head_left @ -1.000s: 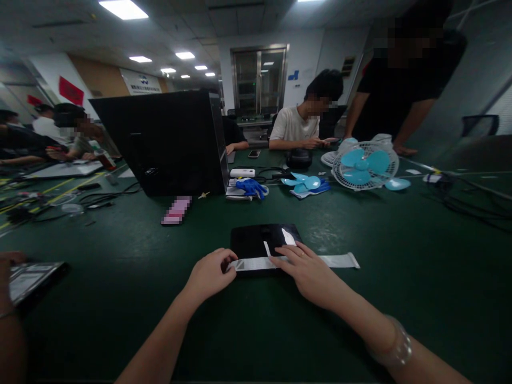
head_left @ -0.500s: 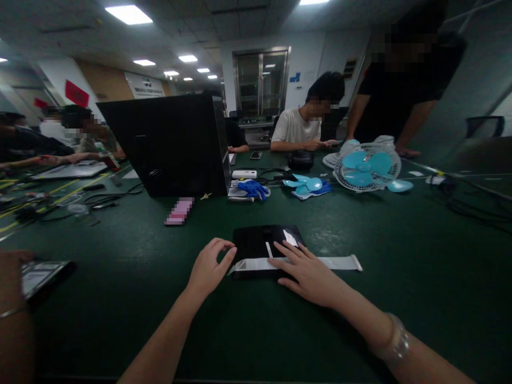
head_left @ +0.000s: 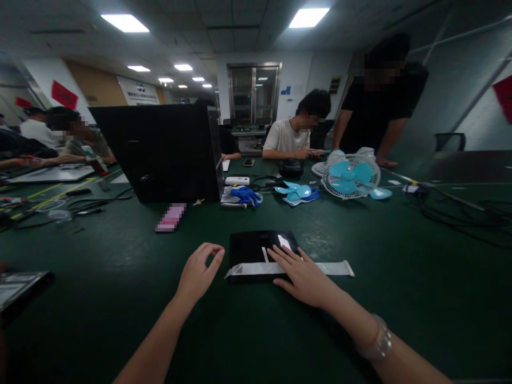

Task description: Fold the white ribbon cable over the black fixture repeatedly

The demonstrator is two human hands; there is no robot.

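One empty, half-curled left hand (head_left: 197, 272) is beside the black panel (head_left: 246, 247) and white strip (head_left: 258, 268) under the spread right hand (head_left: 303, 275).

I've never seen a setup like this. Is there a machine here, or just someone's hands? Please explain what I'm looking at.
There is no robot: these are a person's own bare hands, seen from a camera worn on the head, looking forward and down. The right hand lies spread over a white strip and a flat black object. The left hand is curled just left of them, apparently holding nothing. Farther back on the green table stand a big black box and a fan with blue blades, with blue-and-white gloves lying between them.
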